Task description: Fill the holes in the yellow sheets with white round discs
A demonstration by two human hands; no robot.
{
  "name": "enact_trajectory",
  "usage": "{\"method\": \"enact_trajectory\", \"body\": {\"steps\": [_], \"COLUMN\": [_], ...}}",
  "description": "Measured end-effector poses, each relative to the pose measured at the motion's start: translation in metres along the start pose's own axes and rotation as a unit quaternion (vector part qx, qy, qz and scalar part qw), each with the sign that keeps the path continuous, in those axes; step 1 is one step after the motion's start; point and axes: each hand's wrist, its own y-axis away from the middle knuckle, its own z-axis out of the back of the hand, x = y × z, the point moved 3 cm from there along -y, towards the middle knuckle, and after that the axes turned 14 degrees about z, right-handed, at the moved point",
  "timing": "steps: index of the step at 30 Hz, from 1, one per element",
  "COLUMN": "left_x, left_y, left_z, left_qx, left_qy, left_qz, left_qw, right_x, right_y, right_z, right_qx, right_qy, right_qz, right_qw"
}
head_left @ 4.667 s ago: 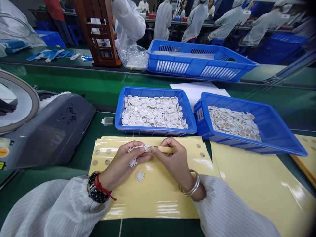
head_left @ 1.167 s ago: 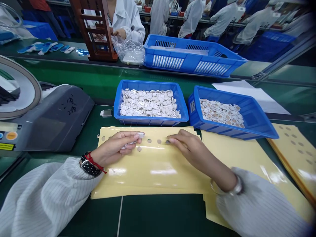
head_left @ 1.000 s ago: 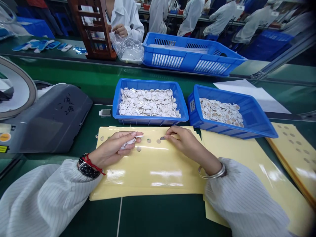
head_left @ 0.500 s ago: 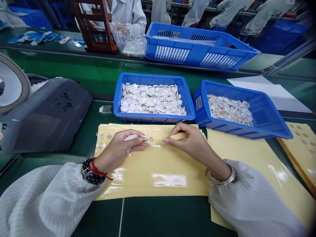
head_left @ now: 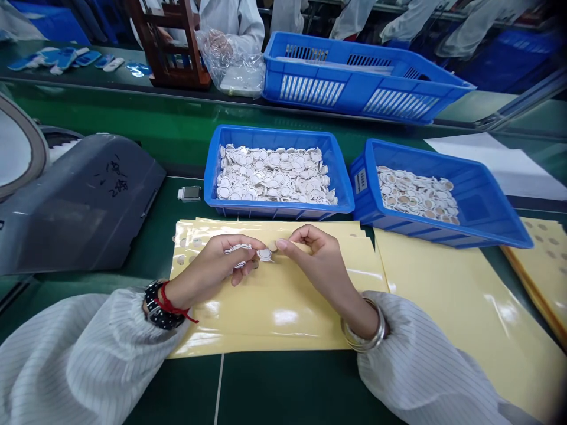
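My left hand (head_left: 224, 257) is closed around several small round white discs (head_left: 239, 248), and one white disc (head_left: 264, 255) sticks out at its fingertips. Close by on the right, my right hand (head_left: 312, 251) pinches a small tan round piece (head_left: 273, 245) between thumb and forefinger; whether it is still joined to the white disc I cannot tell. Both hands are over a stack of glossy yellow sheets (head_left: 283, 319). Small round spots (head_left: 181, 259) show on the sheets' upper left, partly covered by my left hand.
Behind the sheets stand a blue bin (head_left: 279, 209) full of white discs and a second blue bin (head_left: 487, 200) part filled with them. A grey machine (head_left: 88, 206) is at left, more yellow sheets (head_left: 452, 295) at right. Across the ledge, a person's hand (head_left: 219, 44) is near a blue basket (head_left: 310, 88).
My right hand has moved left to my left hand and now pinches a tan round piece there. A white disc now protrudes further from my left fingertips. The view has shifted slightly.
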Motion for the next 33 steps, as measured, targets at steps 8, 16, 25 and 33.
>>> {"method": "enact_trajectory", "body": {"steps": [8, 16, 25, 33], "left_x": [0.0015, 0.0012, 0.0039, 0.0022], "left_y": [0.0019, 0.0021, 0.0019, 0.0034], "left_z": [0.0002, -0.0013, -0.0012, -0.0024], "left_qx": [-0.031, -0.061, -0.067, -0.071], "left_qy": [-0.008, -0.054, -0.086, -0.097], "left_qz": [-0.013, -0.016, -0.016, -0.022], "left_qw": [0.999, 0.997, 0.994, 0.993], "right_x": [0.0062, 0.0041, 0.0033, 0.0032], "right_y": [0.0007, 0.0043, 0.0071, 0.0072], "right_z": [0.0072, 0.0026, -0.0009, -0.0012], "right_qx": [0.001, 0.038, 0.047, 0.042], "right_qy": [0.083, 0.102, 0.119, 0.119], "right_qz": [0.035, 0.029, 0.039, 0.036], "right_qw": [0.996, 0.994, 0.991, 0.991]}}
